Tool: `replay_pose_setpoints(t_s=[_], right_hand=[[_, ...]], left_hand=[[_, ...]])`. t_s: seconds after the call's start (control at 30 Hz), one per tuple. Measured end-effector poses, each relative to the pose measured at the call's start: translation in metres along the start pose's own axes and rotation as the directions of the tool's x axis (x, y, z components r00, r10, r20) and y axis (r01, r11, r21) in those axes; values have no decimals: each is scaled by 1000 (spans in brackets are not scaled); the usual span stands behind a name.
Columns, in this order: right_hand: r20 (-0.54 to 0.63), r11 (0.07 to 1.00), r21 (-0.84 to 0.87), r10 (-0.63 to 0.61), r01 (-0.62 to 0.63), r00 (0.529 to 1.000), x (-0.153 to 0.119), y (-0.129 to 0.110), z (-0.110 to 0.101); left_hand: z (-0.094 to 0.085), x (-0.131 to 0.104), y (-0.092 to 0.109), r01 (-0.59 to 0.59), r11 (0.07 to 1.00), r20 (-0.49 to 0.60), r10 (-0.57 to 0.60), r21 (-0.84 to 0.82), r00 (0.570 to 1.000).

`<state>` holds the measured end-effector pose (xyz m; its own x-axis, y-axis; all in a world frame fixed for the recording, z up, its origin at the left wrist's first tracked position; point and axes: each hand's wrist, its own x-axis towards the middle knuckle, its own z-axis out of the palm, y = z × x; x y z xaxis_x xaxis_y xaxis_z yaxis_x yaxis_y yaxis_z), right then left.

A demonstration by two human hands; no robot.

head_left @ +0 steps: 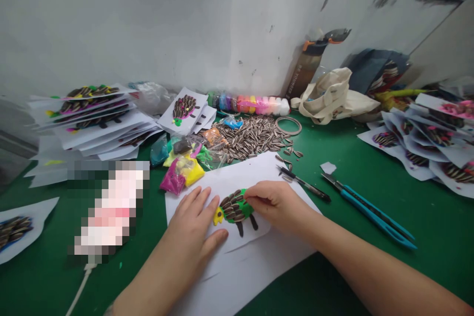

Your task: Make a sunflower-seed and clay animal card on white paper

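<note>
A bird picture of green and yellow clay, with striped sunflower seeds on its body and two dark legs, lies on white paper. My left hand rests flat on the paper left of the bird, fingers spread around its yellow head. Over the bird's right end, my right hand pinches thumb and forefinger together at the green clay; whatever is between the fingertips is too small to make out. Larger white paper lies beneath. Behind it spreads a pile of sunflower seeds.
Clay bags lie behind my left hand. A black pen and blue tweezers lie right. Stacks of pictures stand at left and right. A bottle, a cloth bag and a tape ring are at the back.
</note>
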<state>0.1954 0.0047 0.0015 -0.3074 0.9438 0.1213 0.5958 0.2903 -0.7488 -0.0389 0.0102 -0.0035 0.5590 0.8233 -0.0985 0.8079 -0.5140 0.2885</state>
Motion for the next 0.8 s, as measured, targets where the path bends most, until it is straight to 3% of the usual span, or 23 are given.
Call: replay_pose_setpoints(t_s=[0.17,0.57,0.8], right_hand=[[33,999,34,-4,3,999,-1,-1,-1],[-55,980,-107,-177,170,983,0,6,6],[-42,976,-126,-182,175,982,-1,2,6]], left_hand=[[2,0,-1,-2,1000,-21,2,-2,1000],[2,-1,-1,7,1000,11,-7,7,1000],[3,0,-1,6,1000,7,-6,8,1000]])
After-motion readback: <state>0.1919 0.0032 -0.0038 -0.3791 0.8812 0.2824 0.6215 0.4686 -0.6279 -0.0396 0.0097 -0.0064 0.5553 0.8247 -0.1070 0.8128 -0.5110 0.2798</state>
